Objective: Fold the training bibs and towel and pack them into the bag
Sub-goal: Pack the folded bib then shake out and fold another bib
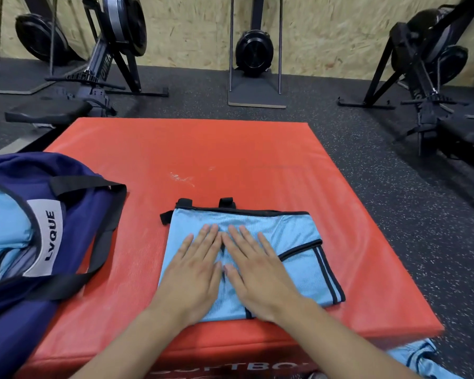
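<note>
Two bare forearms reach up from the bottom edge and end in hands laid flat, side by side, on a folded light-blue bib (293,233). Both palms face down with the fingers straight and slightly spread. The left hand (193,272) and the right hand (260,272) nearly touch at the forefingers, and neither one grips the cloth; they only press on it.

Under the hands the bib lies as a rough rectangle with black trim along its far edge, and two short black tabs stick out beyond the fingertips. To the right of the right hand a black-edged flap runs down the fold. The bib sits on a red padded box (230,160), near the edge closest to the person.

Left of the left hand, a navy bag (93,214) with black straps rests partly on the box. Its mouth is open, and light-blue cloth (3,214) shows inside, beside a white label printed LVQUE.

Below the right forearm, off the box's near right corner, more light-blue cloth (422,359) lies on the speckled dark floor (394,187). Beyond the fingertips, past the box, black rowing machines (107,50) stand against a chipboard wall (192,23).
</note>
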Motion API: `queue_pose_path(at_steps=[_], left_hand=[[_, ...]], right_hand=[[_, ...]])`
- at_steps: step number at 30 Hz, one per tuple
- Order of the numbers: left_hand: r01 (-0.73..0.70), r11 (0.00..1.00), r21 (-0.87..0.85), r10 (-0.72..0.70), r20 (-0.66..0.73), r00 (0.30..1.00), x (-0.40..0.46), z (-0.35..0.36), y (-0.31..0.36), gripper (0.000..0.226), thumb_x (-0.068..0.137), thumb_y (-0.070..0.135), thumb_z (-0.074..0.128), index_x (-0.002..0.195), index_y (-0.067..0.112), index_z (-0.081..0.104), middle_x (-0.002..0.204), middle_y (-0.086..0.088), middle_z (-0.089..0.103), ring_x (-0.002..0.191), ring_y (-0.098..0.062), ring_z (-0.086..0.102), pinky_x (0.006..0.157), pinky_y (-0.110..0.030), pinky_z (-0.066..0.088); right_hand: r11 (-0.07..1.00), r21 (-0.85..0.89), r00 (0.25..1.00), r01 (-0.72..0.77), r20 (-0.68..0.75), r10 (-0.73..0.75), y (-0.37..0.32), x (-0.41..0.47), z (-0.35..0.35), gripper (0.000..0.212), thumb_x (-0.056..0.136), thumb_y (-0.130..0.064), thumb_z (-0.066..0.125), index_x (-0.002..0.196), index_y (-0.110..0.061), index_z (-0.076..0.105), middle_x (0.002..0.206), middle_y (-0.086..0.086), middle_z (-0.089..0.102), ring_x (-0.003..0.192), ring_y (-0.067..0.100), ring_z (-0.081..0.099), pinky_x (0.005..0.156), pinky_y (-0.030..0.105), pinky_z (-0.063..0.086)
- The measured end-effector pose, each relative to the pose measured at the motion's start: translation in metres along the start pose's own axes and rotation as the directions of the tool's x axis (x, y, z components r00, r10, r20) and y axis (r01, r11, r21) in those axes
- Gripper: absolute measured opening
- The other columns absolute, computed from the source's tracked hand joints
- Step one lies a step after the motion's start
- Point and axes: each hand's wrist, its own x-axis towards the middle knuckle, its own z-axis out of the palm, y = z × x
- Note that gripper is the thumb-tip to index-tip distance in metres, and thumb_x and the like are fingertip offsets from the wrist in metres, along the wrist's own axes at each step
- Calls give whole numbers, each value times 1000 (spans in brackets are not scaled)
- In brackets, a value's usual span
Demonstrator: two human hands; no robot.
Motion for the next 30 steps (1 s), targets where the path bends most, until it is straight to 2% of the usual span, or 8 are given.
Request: queue_pose_path(at_steps=[6,8,13,16,18,21,23,30], left_hand=[[110,991,-71,-109,20,994,-5,1,-10,71,99,56,7,158,17,5,166,3,-3,152,-6,-11,123,-33,-3],[135,988,-68,-134,21,991,-8,-3,-16,73,98,59,5,158,18,2,166,4,-5,151,-4,-13,123,-31,-7],[186,982,-40,-183,69,981,-13,-11,-34,77,92,63,-6,158,23,-8,164,11,-18,147,0,-24,121,-28,-14],[215,975,-50,-212,57,976,-17,-15,-47,83,89,69,-14,158,25,-4,164,13,-16,149,-1,-21,121,-26,-14],[218,976,-32,-216,54,975,-19,-17,-59,88,87,69,-19,159,24,2,164,13,-14,150,-3,-17,122,-27,-11],[202,979,-22,-202,31,979,-19,-28,-70,87,93,67,-9,159,19,23,166,7,2,153,-9,-1,123,-30,-2],[204,979,-23,-203,23,979,-19,-36,-71,78,98,62,4,156,18,33,166,2,14,154,-14,10,123,-33,4],[162,987,3,-162,28,986,-25,-50,-62,66,101,55,19,147,17,49,160,-4,35,148,-22,30,120,-36,17]], right_hand=[[992,-16,991,-125,52,126,26,-7,-5,74,93,-58,-2,160,-27,1,166,-13,-12,149,4,-22,124,39,-9],[983,-36,981,-182,58,183,42,-12,-11,76,90,-58,-7,160,-27,-2,165,-13,-15,149,5,-23,124,38,-11],[942,-116,948,-316,1,318,78,-24,-23,82,87,-60,-10,161,-26,1,167,-10,-8,152,8,-14,125,36,-7],[934,-116,941,-339,-56,334,87,-21,-35,81,88,-62,-5,160,-29,11,168,-6,0,153,10,-10,125,38,-7],[976,-24,975,-217,-64,215,85,-12,-45,68,95,-62,9,156,-38,25,168,-7,5,153,7,-11,125,38,-9],[991,135,1000,-20,23,17,76,4,-50,44,103,-54,34,146,-48,41,167,-12,2,150,0,-17,122,37,-16],[988,151,996,16,85,-29,69,14,-44,40,104,-51,39,143,-51,43,167,-11,1,150,1,-17,122,38,-17],[988,68,985,-140,108,132,65,44,-30,46,104,-51,33,150,-51,31,167,-9,7,153,9,-4,122,43,-16]])
